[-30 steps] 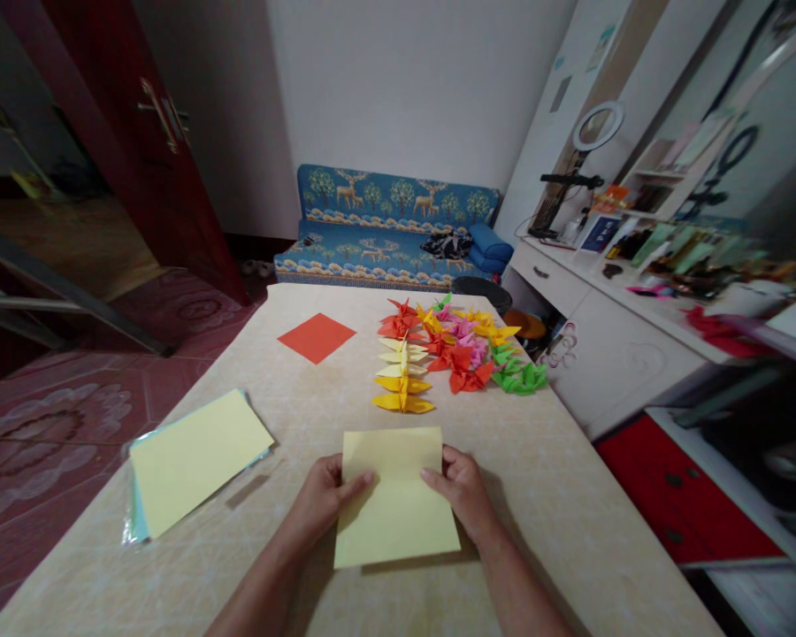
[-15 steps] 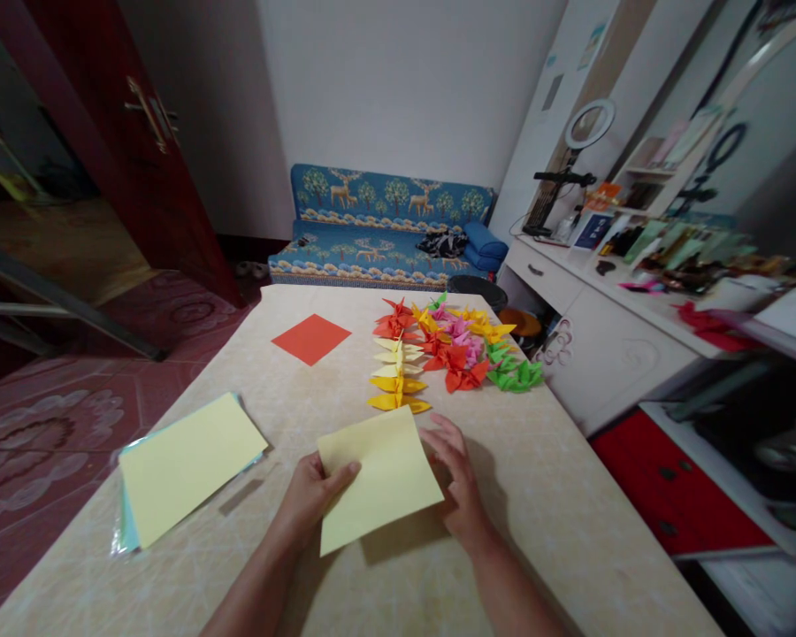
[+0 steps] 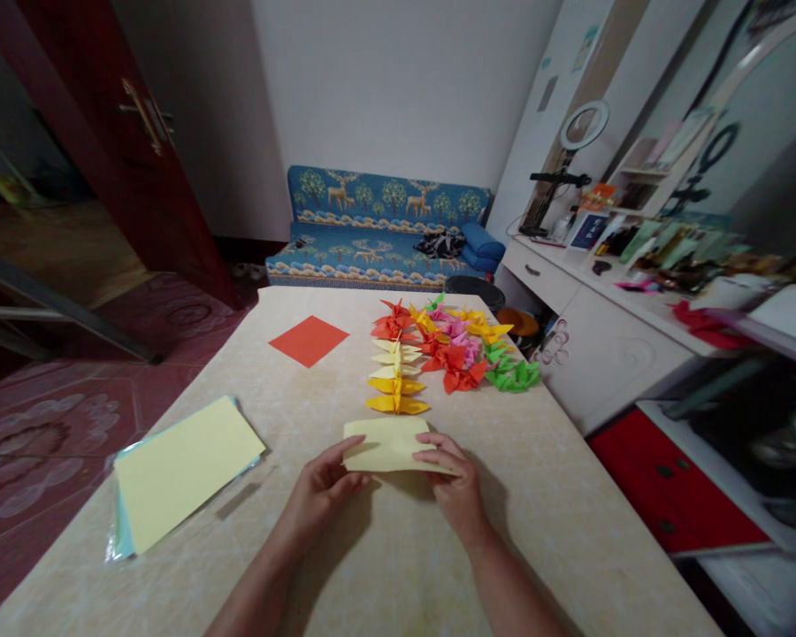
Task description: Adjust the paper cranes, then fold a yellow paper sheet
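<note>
A sheet of pale yellow paper (image 3: 388, 447) is held up above the table, its far side tipped so it looks short and wide. My left hand (image 3: 325, 482) grips its left edge between thumb and fingers. At the right edge, my right hand (image 3: 456, 482) is closed on the same sheet, with fingers over the top face and its thumb hidden. Just beyond the sheet runs a row of folded paper cranes, with yellow cranes (image 3: 398, 395) nearest and pale yellow cranes (image 3: 396, 358) behind them.
A stack of coloured paper (image 3: 189, 473) in a clear sleeve lies at left. One red paper square (image 3: 309, 341) lies farther back. Several red, pink, orange and green cranes (image 3: 461, 345) crowd the back right. Beyond are a blue sofa (image 3: 371, 252) and a cluttered dresser (image 3: 570, 318).
My right hand has taken hold of the sheet's right edge, where it was open beside it before. The sheet has turned from slanted to level and tipped away from flat view.
</note>
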